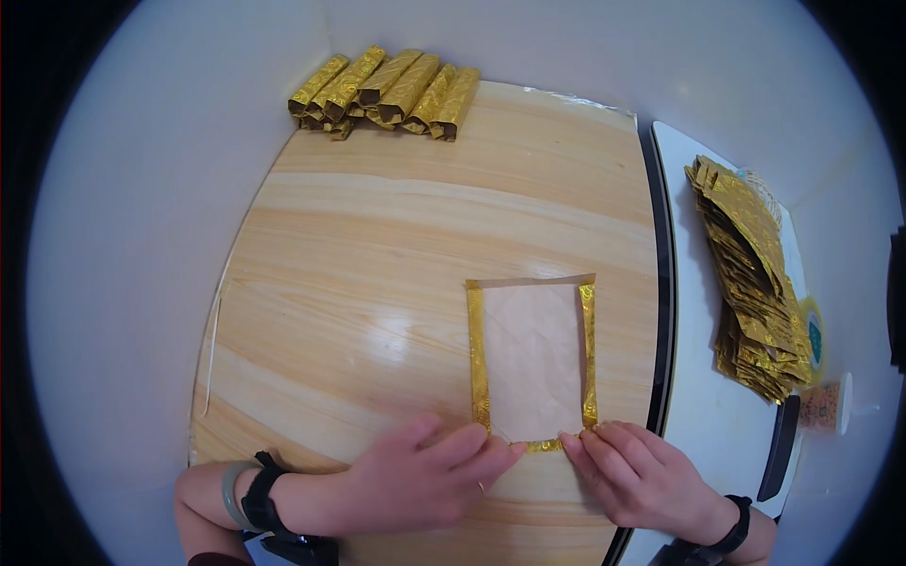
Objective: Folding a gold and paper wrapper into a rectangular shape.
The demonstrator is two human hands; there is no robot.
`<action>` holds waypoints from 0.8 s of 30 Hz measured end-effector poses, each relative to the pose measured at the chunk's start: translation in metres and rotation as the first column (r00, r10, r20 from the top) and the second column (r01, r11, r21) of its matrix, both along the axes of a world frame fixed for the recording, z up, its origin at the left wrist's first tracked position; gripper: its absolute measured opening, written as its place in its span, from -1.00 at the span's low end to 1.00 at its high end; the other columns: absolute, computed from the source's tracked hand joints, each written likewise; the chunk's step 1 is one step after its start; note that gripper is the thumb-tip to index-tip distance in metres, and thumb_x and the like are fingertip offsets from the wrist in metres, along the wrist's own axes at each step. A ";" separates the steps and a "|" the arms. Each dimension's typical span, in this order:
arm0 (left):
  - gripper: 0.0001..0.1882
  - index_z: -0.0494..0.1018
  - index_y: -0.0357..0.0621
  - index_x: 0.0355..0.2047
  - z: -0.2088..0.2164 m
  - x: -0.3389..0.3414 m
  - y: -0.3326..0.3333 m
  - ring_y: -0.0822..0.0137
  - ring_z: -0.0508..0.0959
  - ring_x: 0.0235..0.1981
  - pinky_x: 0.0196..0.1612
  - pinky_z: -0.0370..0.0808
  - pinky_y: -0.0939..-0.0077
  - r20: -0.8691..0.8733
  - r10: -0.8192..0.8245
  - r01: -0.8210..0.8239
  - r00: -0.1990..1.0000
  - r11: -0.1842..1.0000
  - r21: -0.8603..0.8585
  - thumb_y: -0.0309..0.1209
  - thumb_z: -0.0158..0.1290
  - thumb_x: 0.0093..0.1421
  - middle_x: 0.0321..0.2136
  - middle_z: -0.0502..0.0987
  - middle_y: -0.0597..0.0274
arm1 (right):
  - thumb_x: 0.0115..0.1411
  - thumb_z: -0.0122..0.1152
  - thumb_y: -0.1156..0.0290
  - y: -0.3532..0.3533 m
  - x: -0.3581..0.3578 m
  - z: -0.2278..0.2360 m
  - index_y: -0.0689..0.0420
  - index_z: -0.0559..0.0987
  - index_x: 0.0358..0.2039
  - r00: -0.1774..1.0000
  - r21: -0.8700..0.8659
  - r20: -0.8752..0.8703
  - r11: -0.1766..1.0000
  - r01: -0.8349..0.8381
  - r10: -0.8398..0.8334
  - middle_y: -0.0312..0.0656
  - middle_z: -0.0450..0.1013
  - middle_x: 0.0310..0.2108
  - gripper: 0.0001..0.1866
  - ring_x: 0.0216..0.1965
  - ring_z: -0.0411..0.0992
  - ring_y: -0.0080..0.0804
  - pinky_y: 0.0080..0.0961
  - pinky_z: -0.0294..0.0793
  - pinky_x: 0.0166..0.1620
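Note:
A sheet of gold foil paper (531,363) lies on the wooden tabletop, its pale inner side facing up. Narrow gold strips are folded inward along its left, right and near edges. At the near left corner, my left hand (415,476) pinches the folded near edge; it is partly smeared by motion. My right hand (642,472) grips the same edge at the near right corner, fingertips bent around the fold. Between the two hands a short stretch of the gold fold shows. The paper under the fingertips is hidden.
Rolled gold paper tubes (406,85) are piled at the far left of the tabletop (377,236). On a white surface (694,321) to the right lies a thick stack of gold paper sheets (746,274). Beside it are a round tape roll (813,335) and a small cup (826,406). Pale walls surround the table.

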State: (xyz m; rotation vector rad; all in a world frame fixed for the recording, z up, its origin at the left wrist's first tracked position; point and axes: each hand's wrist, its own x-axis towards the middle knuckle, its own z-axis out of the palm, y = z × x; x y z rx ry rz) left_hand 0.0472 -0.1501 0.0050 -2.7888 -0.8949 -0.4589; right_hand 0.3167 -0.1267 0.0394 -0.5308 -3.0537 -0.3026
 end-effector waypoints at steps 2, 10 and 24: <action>-0.46 0.56 -0.04 -0.03 0.000 -0.001 -0.006 0.43 0.34 -0.21 -0.28 0.20 0.53 -0.091 -0.013 0.017 0.996 0.999 0.034 -0.34 0.07 -0.13 -0.27 0.41 0.50 | 0.11 0.07 0.47 -0.005 -0.001 0.001 0.38 0.52 0.00 0.999 0.007 0.040 1.000 0.020 -0.020 -0.14 0.44 -0.18 -0.57 -0.11 0.42 -0.38 -0.53 0.45 -0.02; -0.50 0.60 -0.20 -0.17 0.007 -0.008 -0.015 0.40 0.38 -0.13 -0.31 0.23 0.54 -0.135 0.004 0.004 0.991 0.998 0.061 -0.34 0.04 -0.19 -0.17 0.50 0.42 | 0.12 0.04 0.46 -0.009 0.005 0.005 0.37 0.54 -0.03 0.993 0.081 0.099 0.995 0.059 -0.067 -0.10 0.46 -0.12 -0.59 -0.06 0.43 -0.34 -0.62 0.36 -0.11; -0.57 0.61 -0.21 -0.22 0.008 -0.013 -0.012 0.39 0.41 -0.13 -0.30 0.31 0.57 -0.174 -0.042 0.058 0.984 0.994 0.088 -0.35 0.03 -0.15 -0.14 0.52 0.32 | -0.01 0.13 0.47 -0.004 0.021 0.005 0.19 0.58 -0.04 0.977 -0.148 -0.104 0.974 0.170 -0.187 -0.26 0.52 -0.03 -0.56 -0.10 0.40 -0.50 -0.61 0.39 -0.11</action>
